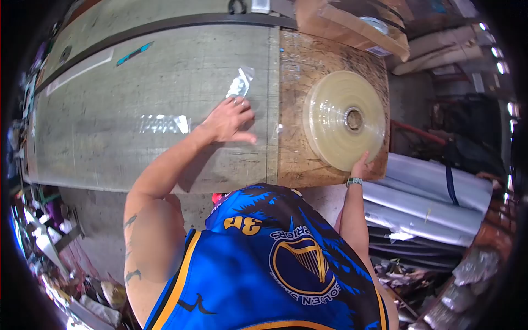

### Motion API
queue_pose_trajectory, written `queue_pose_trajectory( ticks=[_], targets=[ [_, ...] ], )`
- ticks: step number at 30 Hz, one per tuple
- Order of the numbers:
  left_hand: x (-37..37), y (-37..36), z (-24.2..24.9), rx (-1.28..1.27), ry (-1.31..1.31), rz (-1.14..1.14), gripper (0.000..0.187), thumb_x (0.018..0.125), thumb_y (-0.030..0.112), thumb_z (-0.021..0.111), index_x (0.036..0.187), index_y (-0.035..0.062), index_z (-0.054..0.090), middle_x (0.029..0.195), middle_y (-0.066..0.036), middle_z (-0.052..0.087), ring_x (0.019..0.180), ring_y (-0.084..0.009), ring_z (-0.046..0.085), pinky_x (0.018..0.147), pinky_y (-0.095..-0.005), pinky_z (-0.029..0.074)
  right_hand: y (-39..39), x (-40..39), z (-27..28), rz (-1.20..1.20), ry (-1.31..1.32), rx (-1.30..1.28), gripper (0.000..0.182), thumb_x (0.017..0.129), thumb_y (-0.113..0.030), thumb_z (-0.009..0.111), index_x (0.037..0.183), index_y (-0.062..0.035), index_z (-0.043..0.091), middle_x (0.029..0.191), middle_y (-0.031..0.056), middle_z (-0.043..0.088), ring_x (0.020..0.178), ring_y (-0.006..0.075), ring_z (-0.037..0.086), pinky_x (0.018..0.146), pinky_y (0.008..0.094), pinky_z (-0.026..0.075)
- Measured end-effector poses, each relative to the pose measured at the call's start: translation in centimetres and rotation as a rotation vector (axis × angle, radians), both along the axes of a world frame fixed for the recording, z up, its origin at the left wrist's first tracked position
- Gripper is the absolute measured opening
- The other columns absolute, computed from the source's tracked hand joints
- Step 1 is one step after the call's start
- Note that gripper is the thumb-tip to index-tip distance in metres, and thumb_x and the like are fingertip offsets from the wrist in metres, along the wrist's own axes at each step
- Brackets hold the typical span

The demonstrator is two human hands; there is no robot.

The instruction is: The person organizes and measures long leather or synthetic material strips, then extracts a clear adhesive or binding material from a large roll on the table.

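A large, flat roll of clear yellowish plastic film (324, 104), with a round hole at its core, lies on the bare wooden part of the table. My right hand (360, 165) grips the roll's near edge, some of its fingers hidden by the roll. On the grey table surface to the left, my left hand (230, 121) reaches out with its thumb spread away from the fingers. Just past those fingertips is a shiny piece of clear plastic (240, 82), which they touch or nearly touch. Another glossy clear patch (165, 124), perhaps film, shows left of my forearm.
A turquoise tool (135, 54) lies at the far left of the grey table surface (181, 71). A dark bar (181, 23) runs along the back. An open cardboard box (352, 27) stands behind the roll. Large silvery rolls (423, 203) lie to the right, below table level.
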State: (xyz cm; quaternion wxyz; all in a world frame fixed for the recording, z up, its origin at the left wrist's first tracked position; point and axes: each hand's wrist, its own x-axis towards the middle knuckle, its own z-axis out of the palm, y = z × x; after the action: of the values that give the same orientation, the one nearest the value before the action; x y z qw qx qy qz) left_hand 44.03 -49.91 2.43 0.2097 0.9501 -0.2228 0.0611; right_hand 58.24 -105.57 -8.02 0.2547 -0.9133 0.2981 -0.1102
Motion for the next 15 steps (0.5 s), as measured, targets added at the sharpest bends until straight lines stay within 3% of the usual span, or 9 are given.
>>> queue_pose_trajectory(
  ticks=[4, 8, 10, 12, 15],
  targets=[
    [0.2, 2.8, -1.3, 0.053, -0.089, -0.213, 0.032, 0.088, 0.041, 0.073, 0.095, 0.0101, 0.068, 0.105, -0.010, 0.065, 0.107, -0.0298, 0.061, 0.095, -0.0449, 0.045, 1.6, -0.4, 2.1, -0.097, 0.173, -0.042, 0.104, 0.094, -0.074, 0.050, 0.148, 0.0147, 0.041, 0.151, 0.0348, 0.046, 0.142, 0.0464, 0.044, 0.119, 0.0449, 0.035],
    [3.0, 8.9, 2.1, 0.141, 0.067, 0.080, 0.020, 0.087, 0.028, 0.073, 0.082, 0.0097, 0.069, 0.085, -0.012, 0.068, 0.095, -0.0325, 0.065, 0.092, -0.0467, 0.047, 1.9, -2.0, 2.9, -0.048, 0.007, 0.056, 0.097, 0.096, -0.067, 0.052, 0.149, 0.0133, 0.040, 0.151, 0.0352, 0.046, 0.140, 0.0464, 0.046, 0.117, 0.0452, 0.037],
    [4.5, 12.6, 3.2, 0.103, 0.076, 0.425, 0.023, 0.088, 0.028, 0.073, 0.080, 0.0071, 0.070, 0.086, -0.015, 0.069, 0.093, -0.0351, 0.066, 0.089, -0.0484, 0.049, 2.5, -1.4, 2.9, 0.016, -0.077, 0.113, 0.094, 0.097, -0.064, 0.054, 0.150, 0.0125, 0.040, 0.151, 0.0354, 0.046, 0.139, 0.0463, 0.047, 0.116, 0.0453, 0.038],
    [5.3, 16.1, 3.3, 0.044, 0.058, 0.553, 0.025, 0.088, 0.028, 0.075, 0.088, 0.0038, 0.072, 0.090, -0.017, 0.071, 0.094, -0.0373, 0.067, 0.087, -0.0486, 0.051, 2.9, -0.7, 2.5, 0.069, -0.139, 0.122, 0.091, 0.098, -0.061, 0.055, 0.149, 0.0128, 0.040, 0.150, 0.0358, 0.046, 0.139, 0.0458, 0.048, 0.115, 0.0452, 0.039],
    [6.1, 18.8, 1.3, -0.053, 0.271, 0.722, 0.026, 0.087, 0.027, 0.075, 0.092, 0.0011, 0.072, 0.096, -0.019, 0.071, 0.099, -0.0386, 0.068, 0.087, -0.0477, 0.053, 1.9, -0.7, 1.3, 0.114, -0.183, 0.056, 0.088, 0.099, -0.057, 0.058, 0.148, 0.0139, 0.040, 0.149, 0.0361, 0.047, 0.137, 0.0445, 0.049, 0.114, 0.0449, 0.039]
  ],
)
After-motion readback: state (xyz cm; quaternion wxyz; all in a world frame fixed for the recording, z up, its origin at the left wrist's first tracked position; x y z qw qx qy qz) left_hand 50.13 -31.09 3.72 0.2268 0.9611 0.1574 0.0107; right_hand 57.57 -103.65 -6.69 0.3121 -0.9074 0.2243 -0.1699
